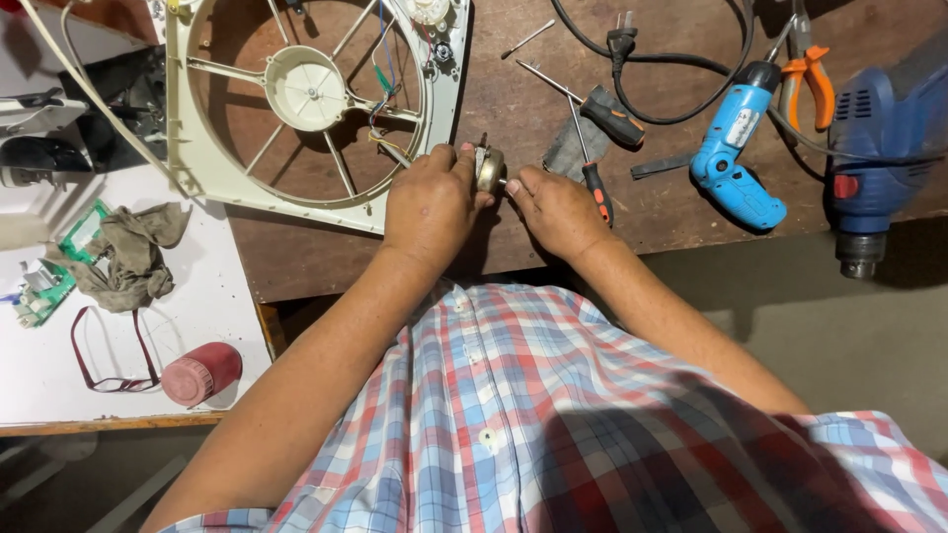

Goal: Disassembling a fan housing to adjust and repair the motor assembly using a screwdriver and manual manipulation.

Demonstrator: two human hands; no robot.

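My left hand [431, 202] grips a small round metal fan motor [489, 166] over the brown wooden table [296, 262]. My right hand [558, 207] pinches the motor's short shaft from the right side. Thin coloured wires [383, 109] run from the motor's side up into a cream plastic fan frame [316, 89] lying flat at the upper left. Two screwdrivers with black and orange handles [604, 114] lie just beyond my right hand.
A light blue power drill [736, 148], orange-handled pliers [812, 84] and a dark blue drill [874, 148] lie at the right. A black power cord [642, 59] loops at the top. On the white table [197, 296] at left are a rag [128, 252], glasses [109, 350] and a maroon jar [202, 373].
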